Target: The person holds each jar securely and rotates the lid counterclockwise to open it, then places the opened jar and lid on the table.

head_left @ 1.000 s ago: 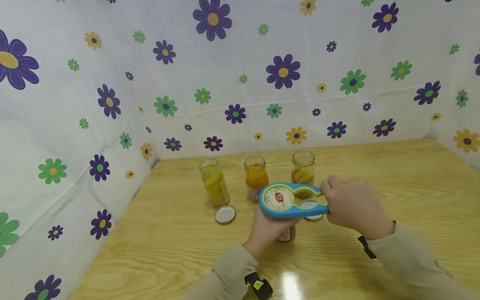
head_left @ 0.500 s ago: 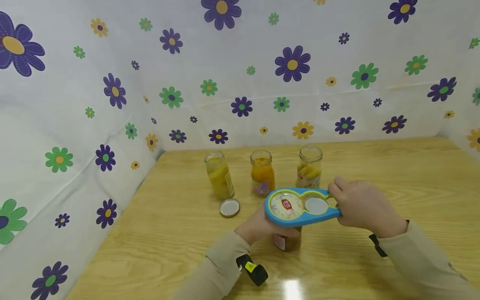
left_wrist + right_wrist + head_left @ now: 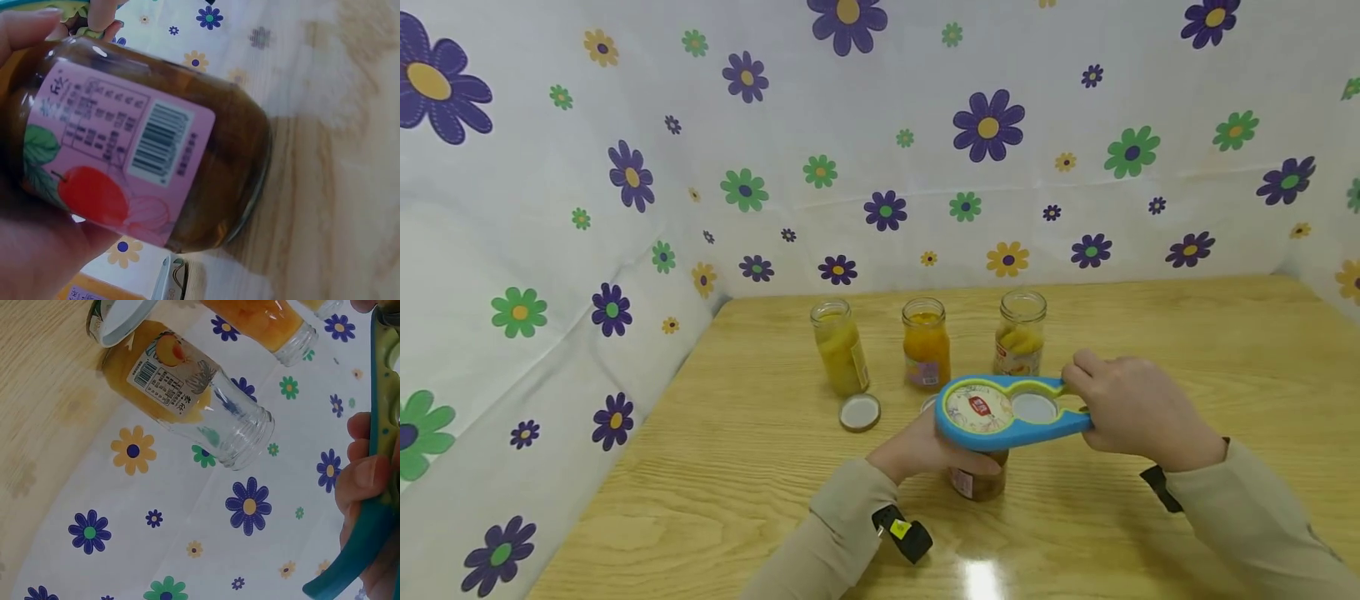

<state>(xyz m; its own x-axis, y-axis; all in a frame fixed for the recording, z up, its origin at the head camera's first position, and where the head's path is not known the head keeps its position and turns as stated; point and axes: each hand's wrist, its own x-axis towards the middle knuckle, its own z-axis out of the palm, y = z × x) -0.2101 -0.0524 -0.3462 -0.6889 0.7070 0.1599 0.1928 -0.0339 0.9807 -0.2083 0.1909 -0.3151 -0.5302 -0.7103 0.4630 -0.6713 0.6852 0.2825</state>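
My left hand [image 3: 921, 450] grips a jar [image 3: 240, 156] of brown contents near the table's front. Its pink label [image 3: 134, 156] carries a red fruit and a barcode. A blue jar opener [image 3: 1048, 429] with a yellow-green lining lies over the jar's top. Its large round opening encircles the patterned lid [image 3: 966, 410], which bears a red logo. My right hand [image 3: 1142, 408] holds the opener's two handles together at the right end. In the right wrist view, my fingers [image 3: 362, 478] curl around the blue handle. The palm side of both hands is mostly hidden.
Behind stand three lidless glass jars of fruit: a yellow one [image 3: 842, 354], an orange one [image 3: 927, 346] and another yellow one [image 3: 1021, 342]. A loose lid [image 3: 859, 412] lies at left, another lid [image 3: 1035, 408] shows through the opener. Flowered cloth [image 3: 850, 108] encloses the wooden table [image 3: 715, 450].
The opener's handles, spread apart a second ago, are now squeezed closer together by my right hand. The opener tilts slightly differently over the lid. The head view has shifted a little.
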